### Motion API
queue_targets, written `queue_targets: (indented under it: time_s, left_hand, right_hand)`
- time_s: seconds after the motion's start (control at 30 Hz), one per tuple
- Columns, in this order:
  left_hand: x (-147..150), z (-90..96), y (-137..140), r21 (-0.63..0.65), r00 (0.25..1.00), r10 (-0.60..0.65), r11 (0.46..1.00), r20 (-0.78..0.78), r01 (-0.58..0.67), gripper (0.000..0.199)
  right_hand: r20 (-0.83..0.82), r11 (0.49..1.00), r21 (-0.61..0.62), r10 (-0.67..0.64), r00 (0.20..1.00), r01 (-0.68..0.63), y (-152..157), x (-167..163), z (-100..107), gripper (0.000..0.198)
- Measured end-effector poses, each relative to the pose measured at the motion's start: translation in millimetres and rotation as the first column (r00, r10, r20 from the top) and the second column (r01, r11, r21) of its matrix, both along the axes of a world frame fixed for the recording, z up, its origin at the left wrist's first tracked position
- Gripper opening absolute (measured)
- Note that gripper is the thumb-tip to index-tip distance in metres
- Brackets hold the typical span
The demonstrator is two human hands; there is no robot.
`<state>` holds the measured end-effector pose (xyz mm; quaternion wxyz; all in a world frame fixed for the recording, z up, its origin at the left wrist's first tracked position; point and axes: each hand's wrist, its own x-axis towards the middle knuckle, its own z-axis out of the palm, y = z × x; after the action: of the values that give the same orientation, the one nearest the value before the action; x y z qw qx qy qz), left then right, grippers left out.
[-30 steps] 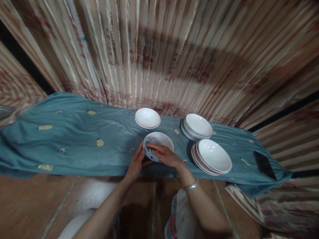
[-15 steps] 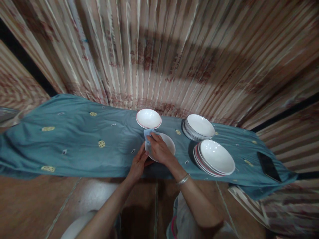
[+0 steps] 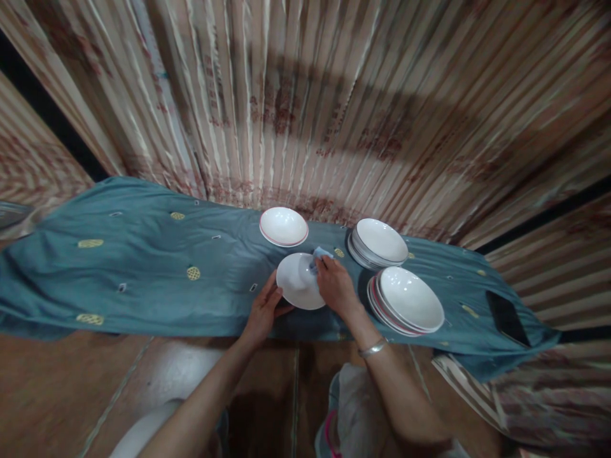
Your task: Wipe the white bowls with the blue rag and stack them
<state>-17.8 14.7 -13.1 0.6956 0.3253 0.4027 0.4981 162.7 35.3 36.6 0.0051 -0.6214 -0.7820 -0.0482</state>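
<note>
A white plate [image 3: 298, 283] is held tilted near the table's front edge. My left hand [image 3: 263, 310] grips its left rim, thumb on top and fingers underneath. My right hand [image 3: 337, 285] closes on a light blue cloth [image 3: 321, 256] and presses it to the plate's right side, covering part of the rim. Behind the plate sits a white dish with a red rim [image 3: 284, 226]. To the right of my right hand are two stacks of white dishes, one farther back [image 3: 380, 242] and one nearer [image 3: 411, 300], which shows red rims.
A teal cloth with pineapple prints [image 3: 157, 280] covers the long table. A black phone [image 3: 508, 318] lies at its right end. Pleated curtains [image 3: 305, 114] hang close behind the table, and dark poles slant at both sides.
My right hand and the blue cloth have moved from the plate's left side across to its right side. My left hand still holds the left rim. The view has shifted slightly.
</note>
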Motion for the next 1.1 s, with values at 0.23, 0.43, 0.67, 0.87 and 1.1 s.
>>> queue_targets:
  time_s: [0.23, 0.43, 0.67, 0.87, 1.1]
  left_hand:
    - [2, 4.4, -1, 0.008, 0.999, 0.025, 1.000, 0.032, -0.025, 0.062]
    - [2, 3.3, -1, 0.008, 0.999, 0.024, 1.000, 0.041, -0.025, 0.059]
    - [3, -5.6, 1, 0.009, 0.998, 0.009, 1.000, 0.056, -0.010, 0.061]
    - [3, -7.8, 0, -0.012, 1.000, 0.013, 1.000, 0.014, -0.012, 0.064]
    - [3, -8.6, -1, 0.010, 0.999, 0.031, 0.999, 0.017, -0.031, 0.061]
  right_hand:
    - [-0.136, 0.994, -0.031, -0.104, 0.985, 0.101, -33, 11, 18, 0.033]
    - [-0.193, 0.996, -0.093, -0.023, 0.981, 0.005, -54, 14, 29, 0.033]
    - [-0.322, 0.988, -0.113, 0.067, 0.944, -0.109, -66, -3, 24, 0.031]
    - [-0.429, 0.984, -0.031, 0.145, 0.892, -0.175, -64, -25, 8, 0.034]
    - [-0.534, 0.979, 0.043, 0.191, 0.824, -0.199, -49, -46, 0, 0.036]
